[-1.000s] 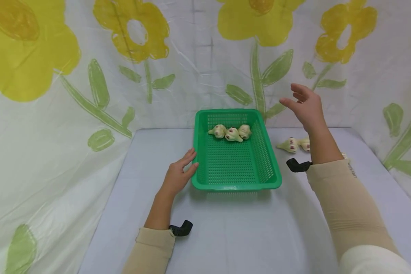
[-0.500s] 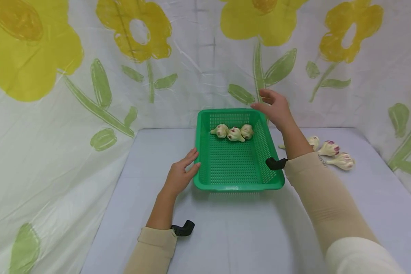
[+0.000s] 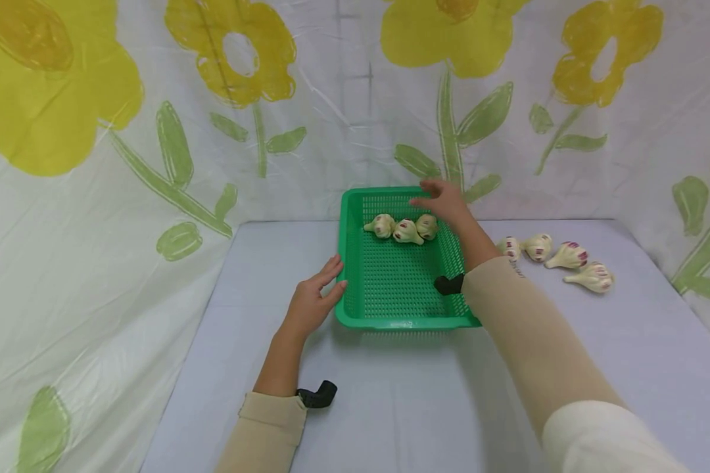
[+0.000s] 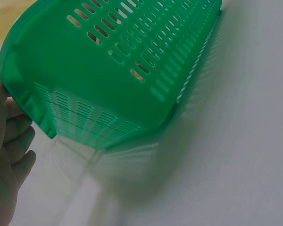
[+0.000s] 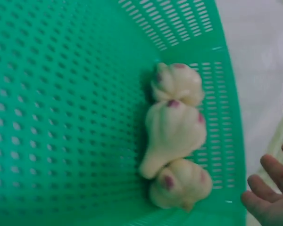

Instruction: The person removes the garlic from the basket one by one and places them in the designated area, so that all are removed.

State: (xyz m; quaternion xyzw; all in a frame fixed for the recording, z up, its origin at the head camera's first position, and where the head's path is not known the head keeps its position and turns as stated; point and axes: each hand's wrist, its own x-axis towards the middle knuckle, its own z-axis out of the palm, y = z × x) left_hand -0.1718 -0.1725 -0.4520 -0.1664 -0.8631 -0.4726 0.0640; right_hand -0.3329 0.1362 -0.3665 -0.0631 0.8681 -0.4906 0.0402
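A green plastic basket (image 3: pixel 402 323) with slotted walls stands mid-table. Three garlic bulbs (image 3: pixel 407 232), pale with purple patches, lie together at its far end; the right wrist view shows the same garlic bulbs (image 5: pixel 175 132) against the end wall. My left hand (image 3: pixel 309 303) rests its fingers along the basket's left rim, and in the left wrist view the hand (image 4: pixel 9 146) has its fingertips at the green edge. Over the basket's far right corner hovers my right hand (image 3: pixel 446 205), fingers loosely bent, holding nothing.
Right of the basket, several more garlic bulbs (image 3: pixel 568 255) lie in a slanting row on the white table (image 3: pixel 390 401). Behind the table hangs a white curtain (image 3: pixel 319 164) with yellow flowers. A black wrist mount (image 3: pixel 318 395) sits on the left wrist.
My right hand has moved left and down, from above the loose garlic bulbs to over the basket's far end, uncovering those bulbs. The left hand stays at the rim.
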